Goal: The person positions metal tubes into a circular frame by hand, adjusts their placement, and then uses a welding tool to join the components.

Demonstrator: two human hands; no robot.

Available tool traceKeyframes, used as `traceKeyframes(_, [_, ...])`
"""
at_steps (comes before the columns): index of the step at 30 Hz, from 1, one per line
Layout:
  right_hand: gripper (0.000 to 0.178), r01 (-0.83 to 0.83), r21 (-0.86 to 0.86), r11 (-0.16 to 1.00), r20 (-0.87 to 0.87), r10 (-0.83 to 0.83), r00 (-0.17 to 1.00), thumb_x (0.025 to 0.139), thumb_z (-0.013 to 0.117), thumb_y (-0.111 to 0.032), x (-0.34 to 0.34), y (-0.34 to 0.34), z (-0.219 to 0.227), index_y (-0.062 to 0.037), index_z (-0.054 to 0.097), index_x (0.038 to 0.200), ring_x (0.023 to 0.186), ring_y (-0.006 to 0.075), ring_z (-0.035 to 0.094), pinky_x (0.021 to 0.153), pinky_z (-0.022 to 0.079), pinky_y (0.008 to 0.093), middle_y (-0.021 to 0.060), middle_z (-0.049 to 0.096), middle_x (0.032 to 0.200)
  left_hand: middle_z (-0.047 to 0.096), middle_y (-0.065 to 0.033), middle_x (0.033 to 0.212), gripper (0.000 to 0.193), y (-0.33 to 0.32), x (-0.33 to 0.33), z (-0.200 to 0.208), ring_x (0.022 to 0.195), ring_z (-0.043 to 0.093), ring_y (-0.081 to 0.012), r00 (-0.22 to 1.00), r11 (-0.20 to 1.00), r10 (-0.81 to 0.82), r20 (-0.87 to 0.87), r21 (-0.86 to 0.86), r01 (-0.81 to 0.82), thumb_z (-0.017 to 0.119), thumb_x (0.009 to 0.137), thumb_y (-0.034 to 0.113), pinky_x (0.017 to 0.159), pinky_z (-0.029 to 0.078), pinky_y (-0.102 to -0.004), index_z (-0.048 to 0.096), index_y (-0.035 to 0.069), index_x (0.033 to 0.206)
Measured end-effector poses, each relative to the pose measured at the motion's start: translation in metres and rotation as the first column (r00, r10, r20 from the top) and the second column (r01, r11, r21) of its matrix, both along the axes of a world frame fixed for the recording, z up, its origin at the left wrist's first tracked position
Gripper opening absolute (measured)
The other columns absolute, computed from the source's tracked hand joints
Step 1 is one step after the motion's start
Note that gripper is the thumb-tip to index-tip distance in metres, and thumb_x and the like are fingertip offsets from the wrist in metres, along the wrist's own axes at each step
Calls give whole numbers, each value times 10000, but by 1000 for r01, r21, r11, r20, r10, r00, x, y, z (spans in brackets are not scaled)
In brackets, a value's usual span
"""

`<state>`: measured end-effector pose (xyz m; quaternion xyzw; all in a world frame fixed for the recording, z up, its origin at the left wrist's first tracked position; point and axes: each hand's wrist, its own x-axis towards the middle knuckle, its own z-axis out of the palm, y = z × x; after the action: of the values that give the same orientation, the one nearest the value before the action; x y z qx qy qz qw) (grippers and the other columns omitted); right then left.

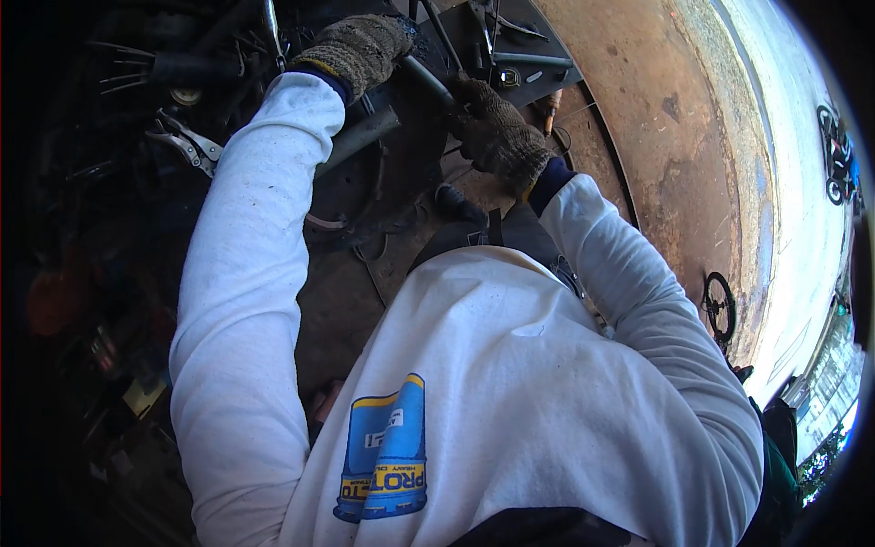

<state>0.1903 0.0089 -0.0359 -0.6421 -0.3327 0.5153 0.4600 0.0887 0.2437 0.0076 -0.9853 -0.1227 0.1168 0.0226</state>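
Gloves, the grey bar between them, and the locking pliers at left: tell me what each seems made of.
Gloves: knitted yarn, perhaps cotton; the surface looks coarse, matte and fuzzy. Grey bar: probably steel, smooth, with a soft sheen along it. Locking pliers: likely plated steel, judging by the bright silvery glints.

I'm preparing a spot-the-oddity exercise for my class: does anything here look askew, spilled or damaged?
Nothing plainly looks spilled or broken. At far left, thin prongs splay unevenly from a dark cylinder, though that may be normal. The grey pipe between left hand and right hand shows no obvious damage.
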Motion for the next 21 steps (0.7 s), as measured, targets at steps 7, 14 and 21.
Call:
traceKeyframes(7, [527,-105,-136,985,-5,105,994,980,672,-266,24,8,27,-133,482,1453,719,178,646,585,526,329,128,655,1036,690,-165,1125,277,7,1,-4,1092,662,-365,999,999,32,-42,-43,-34,726,847,185,958,542,-466,713,121,1116])
traceKeyframes(14, [649,-208,-132,969,34,214,976,959,703,-285,54,3,19,-100,410,1507,635,148,619,487,510,283,111,651,1066,684,-162,1133,283,-8,14,19,1106,656,-357,1000,993,4,2,-115,-4,719,840,152,973,529,-475,711,123,1121])
traceKeyframes(21, [563,-168,-192,967,32,178,984,1008,633,-251,28,0,35,-147,415,1517,688,118,608,539,511,269,71,648,1030,687,-152,1121,280,7,12,2,1091,660,-355,993,996,-12,-117,-86,2,723,845,175,972,534,-469,715,143,1123])
